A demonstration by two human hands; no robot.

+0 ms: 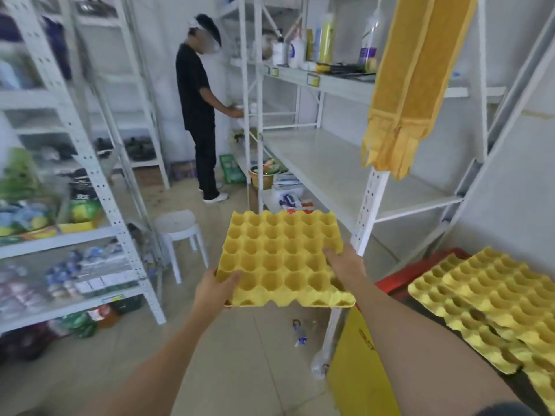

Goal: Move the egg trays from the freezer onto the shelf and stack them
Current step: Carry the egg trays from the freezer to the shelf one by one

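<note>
- Yellow egg tray [280, 256] is held level in the air over the floor, in front of the white shelf [339, 172] and left of the freezer [357, 364].
- Left hand [214, 291] is clamped on the tray's near-left corner, thumb on top. Right hand [345, 262] is clamped on the right edge, fingers curled over the rim.
- Tray looks empty, so likely very light. Moulded pulp or thin plastic by the look; can't tell which.
- Judgement: stiff enough to carry flat, but it may flex if held by one corner. A two-edge grip as here is sound; the rim is the natural hold.
- Cups look made to nest, so stacking probably needs the cups lined up, not force.
- More trays [492, 301] lie overlapping on the freezer top at right, tilted and not squared; count is unclear since the frame edge cuts them off.
- Another tray [417, 85] hangs high at right, seen edge-on; what holds it is hidden.
- Tray underside and the fingers beneath it are hidden.
- Mid shelf board looks bare; its right end is partly hidden behind the hanging tray.
- A second person [199, 115] stands at the far shelving, well apart.
</note>
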